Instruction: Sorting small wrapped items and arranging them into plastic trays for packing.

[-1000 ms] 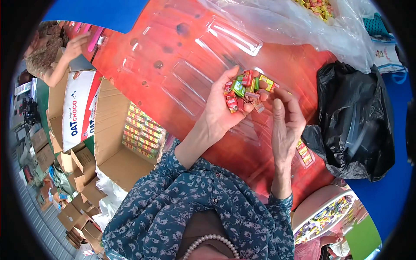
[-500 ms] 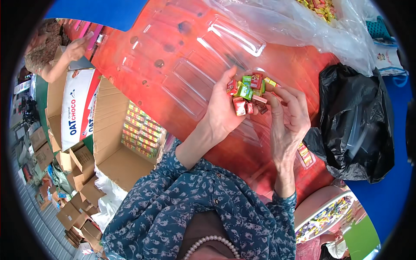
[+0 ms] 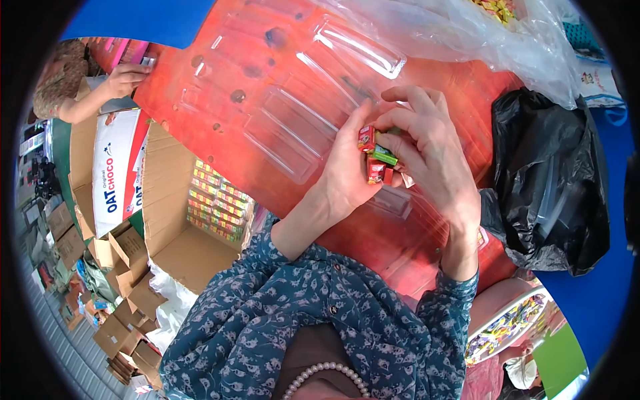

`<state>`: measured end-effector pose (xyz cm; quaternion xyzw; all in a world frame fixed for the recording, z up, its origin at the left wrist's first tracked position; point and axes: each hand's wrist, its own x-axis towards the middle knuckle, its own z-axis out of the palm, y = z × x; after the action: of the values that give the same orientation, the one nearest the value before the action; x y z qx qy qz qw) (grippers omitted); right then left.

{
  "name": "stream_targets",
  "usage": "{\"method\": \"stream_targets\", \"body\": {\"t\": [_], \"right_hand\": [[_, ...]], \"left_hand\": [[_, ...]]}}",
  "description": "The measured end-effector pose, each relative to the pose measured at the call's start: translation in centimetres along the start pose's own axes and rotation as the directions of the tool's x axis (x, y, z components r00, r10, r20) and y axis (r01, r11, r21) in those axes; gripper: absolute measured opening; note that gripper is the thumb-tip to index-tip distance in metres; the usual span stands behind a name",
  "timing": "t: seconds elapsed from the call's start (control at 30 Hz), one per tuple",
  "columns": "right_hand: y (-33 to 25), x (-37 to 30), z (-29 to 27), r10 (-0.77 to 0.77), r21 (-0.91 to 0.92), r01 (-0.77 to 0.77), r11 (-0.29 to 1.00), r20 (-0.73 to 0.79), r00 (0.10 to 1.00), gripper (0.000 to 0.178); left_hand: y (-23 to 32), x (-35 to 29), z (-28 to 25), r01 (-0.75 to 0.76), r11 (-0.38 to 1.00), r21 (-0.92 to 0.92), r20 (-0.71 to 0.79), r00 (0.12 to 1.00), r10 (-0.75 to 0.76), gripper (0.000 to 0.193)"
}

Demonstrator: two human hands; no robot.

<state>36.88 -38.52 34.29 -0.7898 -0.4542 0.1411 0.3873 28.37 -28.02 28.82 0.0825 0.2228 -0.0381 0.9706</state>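
My left hand (image 3: pixel 343 177) is cupped, palm up, around several small block-shaped wrapped candies (image 3: pixel 375 172), mostly red. A green one (image 3: pixel 384 156) lies on top. Over this handful my right hand (image 3: pixel 433 150) bends down, its thumb and fingers closed at the candies and hiding part of the pile. Below the hands lies a clear plastic tray (image 3: pixel 393 202) on the red tabletop (image 3: pixel 280 190). Farther off are more clear trays (image 3: pixel 283 133), side by side. Beside my right wrist a bit of a candy-filled tray (image 3: pixel 482 238) shows.
A black plastic bag (image 3: pixel 553 187) sits at the right, below clear sheeting (image 3: pixel 453 33) with gold-wrapped candies (image 3: pixel 499 9). At the left stands an open carton (image 3: pixel 167 193) holding packed trays (image 3: pixel 217 203). A co-worker's hand (image 3: pixel 127 80) is at the far left. A candy-filled basin (image 3: pixel 507 327) stands lower right.
My right hand has moved left and over the cupped left hand, covering more of the candies. Fewer candies show now. The co-worker's hand has shifted right, onto the table edge.
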Motion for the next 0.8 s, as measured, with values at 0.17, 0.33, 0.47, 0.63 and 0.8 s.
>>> {"method": "stream_targets", "body": {"t": [0.17, 0.33, 0.47, 0.63, 0.8], "right_hand": [[0.3, -0.3, 0.1, 0.130, 0.220, -0.110, 0.969, -0.077, 0.989, 0.012], [0.6, -1.7, -1.4, 0.408, 0.623, -0.140, 0.770, -0.310, 0.859, 0.010], [4.7, -4.1, -2.0, 0.317, 0.200, -0.252, 0.947, -0.450, 0.835, 0.012], [5.6, -4.9, -0.3, 0.259, -0.021, -0.289, 0.957, -0.386, 0.885, 0.012], [6.2, -4.6, 0.7, 0.172, -0.128, -0.240, 0.962, -0.398, 0.901, 0.012]], "left_hand": [[0.0, 0.5, -0.1, 0.005, 0.998, -0.065, 0.010, 1.000, -0.004, 0.035], [1.2, 0.8, -0.8, 0.015, 0.999, 0.052, 0.056, 0.998, -0.018, 0.039], [1.8, 0.4, -0.1, -0.007, 0.999, 0.050, 0.044, 0.999, 0.005, 0.044], [2.3, 0.1, -0.2, -0.038, 0.995, 0.089, -0.008, 0.999, 0.039, 0.044], [2.2, -0.1, -0.1, -0.036, 0.996, 0.077, -0.021, 0.999, 0.038, 0.044]]}}
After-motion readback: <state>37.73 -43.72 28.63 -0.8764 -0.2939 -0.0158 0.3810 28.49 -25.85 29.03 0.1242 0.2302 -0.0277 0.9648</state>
